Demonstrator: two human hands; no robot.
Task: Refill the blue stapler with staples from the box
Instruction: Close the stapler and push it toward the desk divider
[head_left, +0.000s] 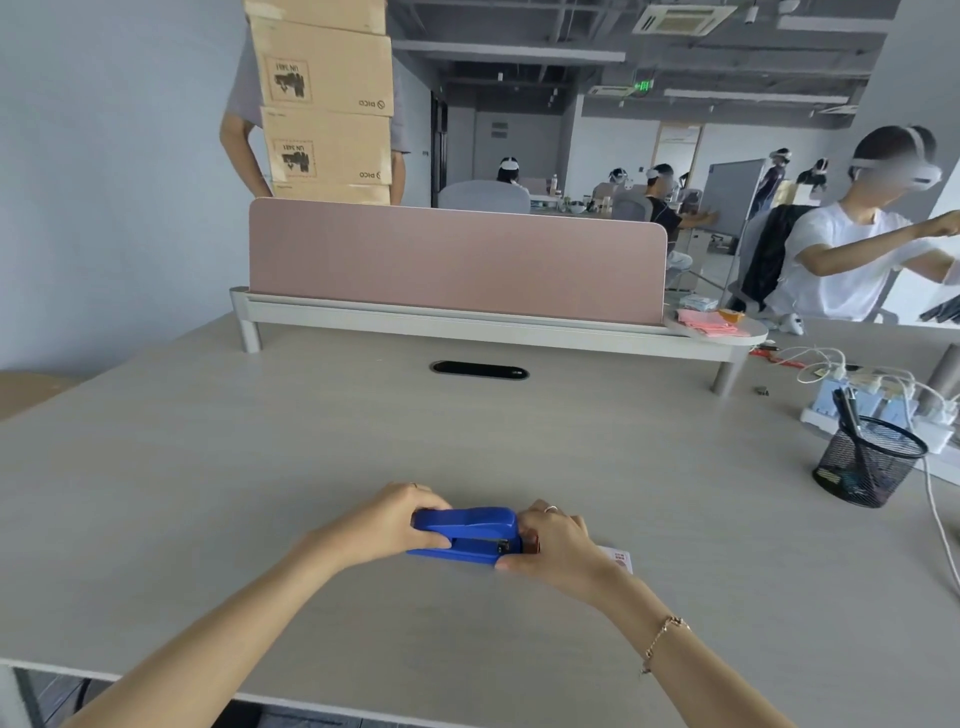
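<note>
A glossy blue plastic stapler (467, 535) lies lengthwise on a pale wood-grain table (467, 426), near its front edge. The left hand (400, 525) clasps the stapler's left end, fingers curled over the rounded top. The right hand (556, 545) grips the right end, fingers closed around it. A small flat staple box (621, 560) peeks out just behind the right hand. A black wire-mesh pen cup (867, 467) stands far right.

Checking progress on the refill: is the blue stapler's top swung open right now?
No. The blue stapler lies shut on the desk, with the left hand and right hand gripping its ends.
</note>
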